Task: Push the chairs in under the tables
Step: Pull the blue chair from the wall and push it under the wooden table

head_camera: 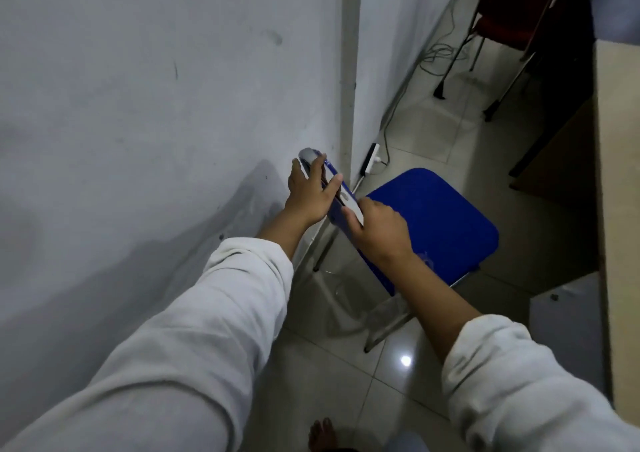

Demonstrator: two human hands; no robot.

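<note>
Your white sleeves (221, 313) frame the view. Left to right: your left hand (311, 195) wraps the backrest top (341, 188) of the blue folding chair (436, 223) near its wall-side end, fingers curled over it; your right hand (377, 226) clamps the same rail just beside it. The seat extends right of both hands, toward the table (616, 181), so the push likely runs rightward.

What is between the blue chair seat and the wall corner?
In the head view, a white power strip lies on the floor tiles between the seat and the corner.
</note>
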